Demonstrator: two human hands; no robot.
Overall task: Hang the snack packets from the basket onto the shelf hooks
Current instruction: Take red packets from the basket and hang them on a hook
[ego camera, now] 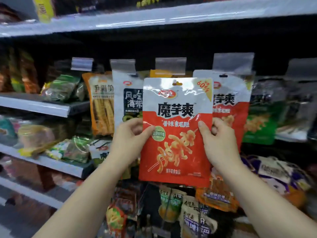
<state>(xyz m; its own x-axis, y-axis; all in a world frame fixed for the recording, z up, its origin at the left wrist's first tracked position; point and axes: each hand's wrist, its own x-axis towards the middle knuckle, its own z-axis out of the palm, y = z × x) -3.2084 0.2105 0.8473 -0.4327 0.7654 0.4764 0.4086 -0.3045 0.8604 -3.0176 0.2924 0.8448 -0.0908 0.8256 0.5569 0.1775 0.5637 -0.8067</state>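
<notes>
While the shelf [154, 19] fills the view above and behind our grip, we judge ourselves to be in the middle of hanging one packet, not fetching a new one; the basket is not in view. The red packet [176, 134] is upright between our hands, in front of the row of hanging stock, and it is not yet on any hook. Our left hand [127, 143] grips its left edge, thumb across the front and fingers curled behind; our right hand [217, 143] grips the right edge the same way, so both hold it at about mid-height. Just right of our grip and behind it hangs a matching packet [229, 109], which suggests that hook is where this one belongs. Above our grip, behind the packet's top, stands a clear tag [170, 66] that marks a hook's front end; the hook's wire itself we cannot make out. Smallest of all is the hang slot [176, 82] at the packet's top edge. The next move, as we judge it, calls for lining that slot up with a hook's tip and pushing the packet back along it.
</notes>
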